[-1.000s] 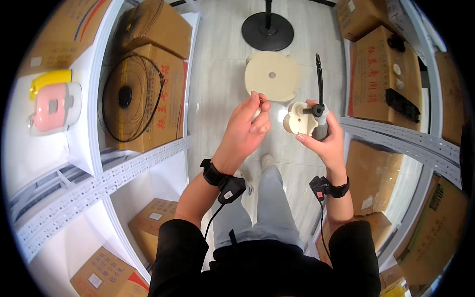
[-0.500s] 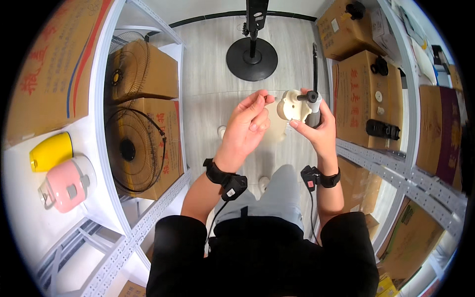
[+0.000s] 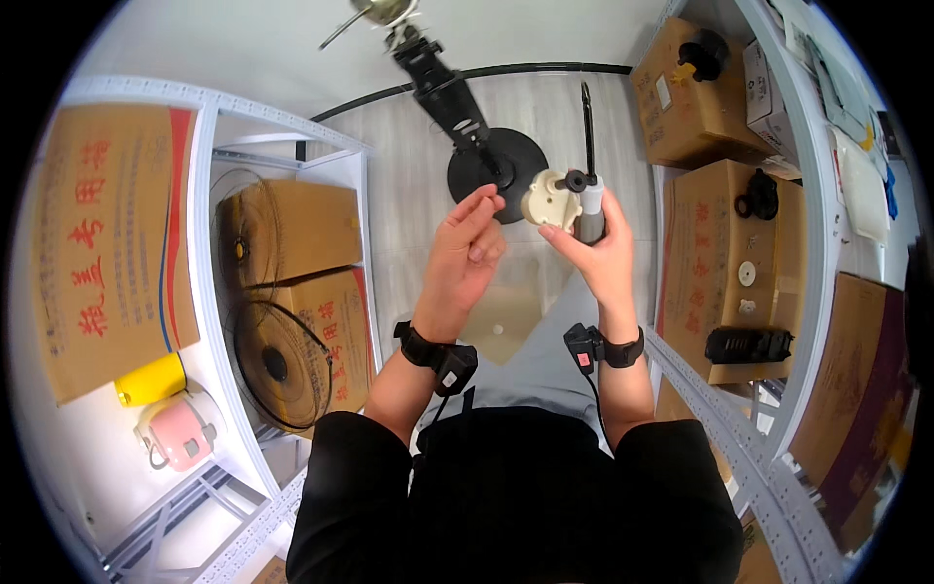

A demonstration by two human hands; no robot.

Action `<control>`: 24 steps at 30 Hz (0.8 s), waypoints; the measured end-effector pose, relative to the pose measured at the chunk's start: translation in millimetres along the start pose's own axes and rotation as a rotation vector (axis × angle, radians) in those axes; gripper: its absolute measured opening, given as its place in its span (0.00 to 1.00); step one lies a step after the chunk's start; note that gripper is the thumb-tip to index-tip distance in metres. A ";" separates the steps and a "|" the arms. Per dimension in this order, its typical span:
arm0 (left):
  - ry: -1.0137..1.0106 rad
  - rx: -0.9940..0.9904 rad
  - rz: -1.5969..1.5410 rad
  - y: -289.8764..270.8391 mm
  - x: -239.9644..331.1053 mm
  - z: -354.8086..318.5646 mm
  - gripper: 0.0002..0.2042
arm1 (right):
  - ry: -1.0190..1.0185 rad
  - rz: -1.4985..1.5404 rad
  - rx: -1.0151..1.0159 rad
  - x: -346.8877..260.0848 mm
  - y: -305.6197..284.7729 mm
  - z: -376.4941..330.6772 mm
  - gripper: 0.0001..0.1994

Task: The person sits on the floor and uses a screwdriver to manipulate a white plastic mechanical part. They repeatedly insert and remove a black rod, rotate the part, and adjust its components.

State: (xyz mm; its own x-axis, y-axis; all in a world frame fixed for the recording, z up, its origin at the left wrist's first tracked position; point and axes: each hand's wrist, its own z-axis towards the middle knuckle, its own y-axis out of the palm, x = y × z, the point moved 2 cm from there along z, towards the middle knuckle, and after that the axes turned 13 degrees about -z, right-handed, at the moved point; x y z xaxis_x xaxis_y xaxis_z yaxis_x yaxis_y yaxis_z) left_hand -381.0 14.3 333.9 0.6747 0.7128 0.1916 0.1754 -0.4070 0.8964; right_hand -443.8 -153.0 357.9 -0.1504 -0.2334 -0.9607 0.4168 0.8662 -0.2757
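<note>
L hand [image 3: 465, 255] open, fingers loose, tips just beside cream motor [image 3: 548, 200], not gripping it. R hand [image 3: 595, 255] clamped on motor + grey handle [image 3: 590, 209] (black rod up top), held mid-air above fan base [image 3: 497, 167]. Judged early: motor not yet mounted, grilles [image 3: 272, 365] on L shelf untouched.

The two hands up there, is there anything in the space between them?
In the head view, nothing sits between them. The left hand is open beside the cream plastic part that the right hand holds; through the gap only the black round stand base and floor show.
</note>
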 end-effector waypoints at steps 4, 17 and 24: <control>0.064 0.038 0.065 13.1 -24.8 57.3 0.07 | 0.010 0.053 0.020 14.3 -31.7 53.8 0.29; -0.092 -0.114 -0.010 -99.8 -8.3 168.9 0.09 | -0.144 -0.178 0.013 114.2 54.5 105.4 0.30; -0.110 -0.160 -0.078 -153.3 -18.7 173.3 0.10 | -0.175 -0.189 0.003 163.5 81.5 88.4 0.30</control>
State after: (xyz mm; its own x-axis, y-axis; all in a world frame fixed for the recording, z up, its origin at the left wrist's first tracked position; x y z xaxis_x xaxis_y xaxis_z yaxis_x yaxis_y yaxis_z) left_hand -296.2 -35.7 123.6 0.7393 0.6684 0.0819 0.1202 -0.2506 0.9606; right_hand -355.1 -159.6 175.4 -0.0687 -0.4641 -0.8831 0.3988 0.7986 -0.4507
